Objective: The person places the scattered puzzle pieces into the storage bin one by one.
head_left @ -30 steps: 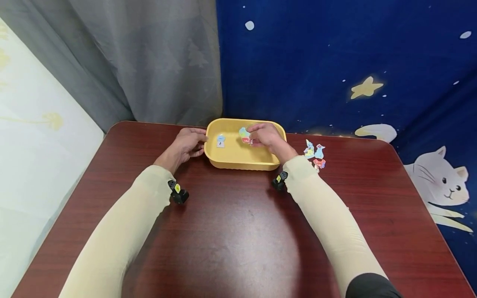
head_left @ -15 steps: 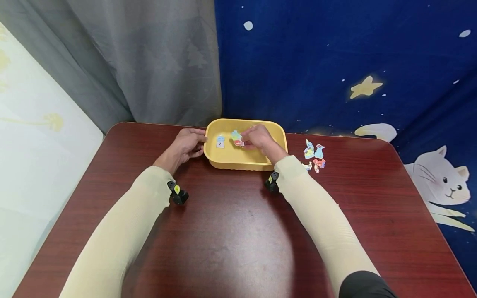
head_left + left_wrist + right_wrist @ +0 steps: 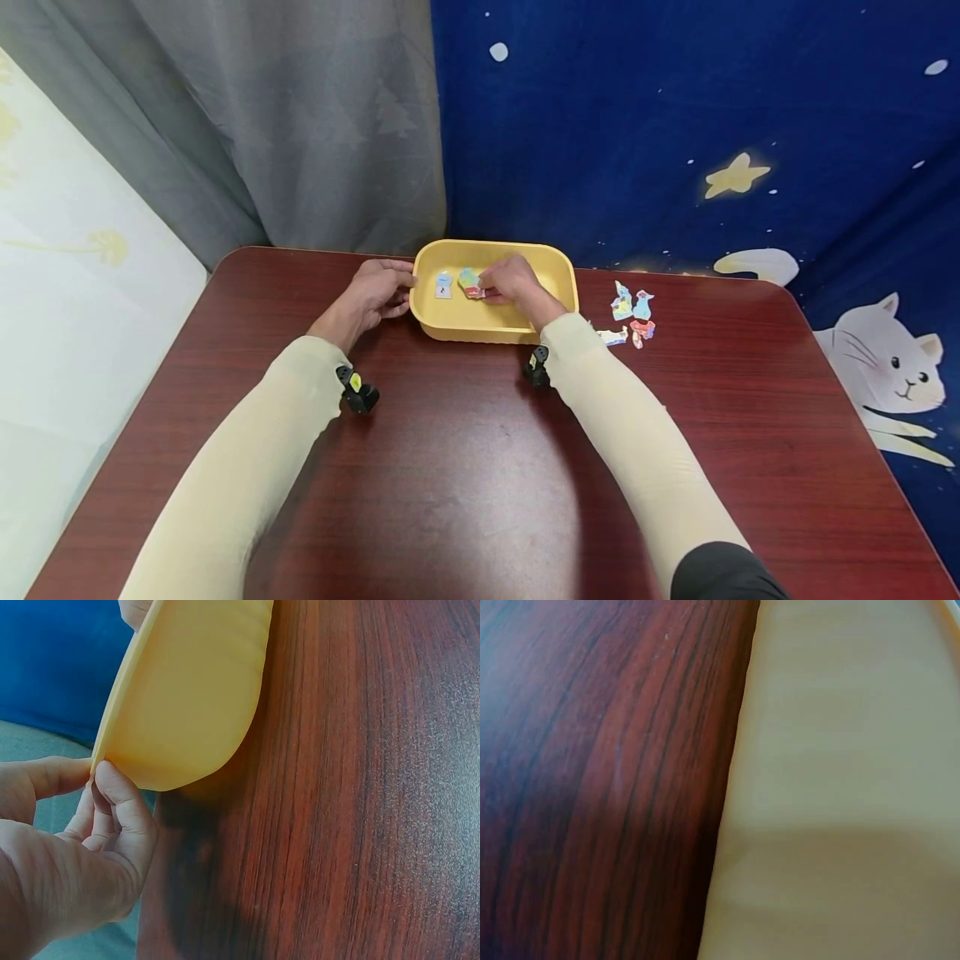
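Note:
A yellow plastic tray (image 3: 495,333) stands at the table's back edge. My left hand (image 3: 378,289) pinches its left rim between thumb and fingers, as the left wrist view shows of the tray wall (image 3: 187,697). Inside the tray, my right hand (image 3: 513,279) pinches the right side of a small blue, green and red paper cutout (image 3: 468,282), low over the tray floor. Whether the cutout touches the floor I cannot tell. Left of it lies a small blue and grey cutout (image 3: 443,286). The right wrist view has only the tray's outer wall (image 3: 832,765) and table; the right hand is hidden there.
Right of the tray, several colourful paper cutouts lie on the dark red wooden table (image 3: 450,467): a blue-yellow one (image 3: 622,302), a blue one (image 3: 642,305), a red one (image 3: 642,330) and a white one (image 3: 613,336). Curtains (image 3: 585,125) hang behind the table.
My right hand has moved left and slightly down inside the tray, carrying the cutout towards the blue and grey one. My left hand has stayed on the rim.

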Motion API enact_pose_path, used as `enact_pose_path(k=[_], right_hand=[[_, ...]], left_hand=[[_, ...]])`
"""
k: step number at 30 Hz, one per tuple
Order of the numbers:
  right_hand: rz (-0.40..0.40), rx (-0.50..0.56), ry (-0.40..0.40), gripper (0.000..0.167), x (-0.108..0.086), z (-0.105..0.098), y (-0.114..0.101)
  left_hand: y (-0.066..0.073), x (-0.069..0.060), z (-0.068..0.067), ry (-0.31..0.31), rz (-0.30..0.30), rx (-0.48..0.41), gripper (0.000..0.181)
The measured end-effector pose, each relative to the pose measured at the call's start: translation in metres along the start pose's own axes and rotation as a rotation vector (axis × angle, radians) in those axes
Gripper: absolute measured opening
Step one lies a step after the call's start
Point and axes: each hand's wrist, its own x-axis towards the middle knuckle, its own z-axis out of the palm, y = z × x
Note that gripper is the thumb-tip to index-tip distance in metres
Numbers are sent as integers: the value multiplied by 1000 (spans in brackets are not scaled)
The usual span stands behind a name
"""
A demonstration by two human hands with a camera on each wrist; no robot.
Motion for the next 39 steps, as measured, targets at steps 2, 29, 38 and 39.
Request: enact_pose_path(k=[2, 29, 38, 39], right_hand=[[5, 0, 9, 23, 0, 2, -1], [45, -166, 160, 8, 11, 12, 2], [39, -239, 174, 12, 13, 14, 1], [37, -248, 173, 12, 13, 14, 0]], left_hand=[[0, 0, 0, 1, -2, 0, 39], [0, -2, 1, 5, -11, -4, 38], [1, -2, 1, 5, -12, -7, 37], [1, -2, 1, 6, -12, -8, 37]])
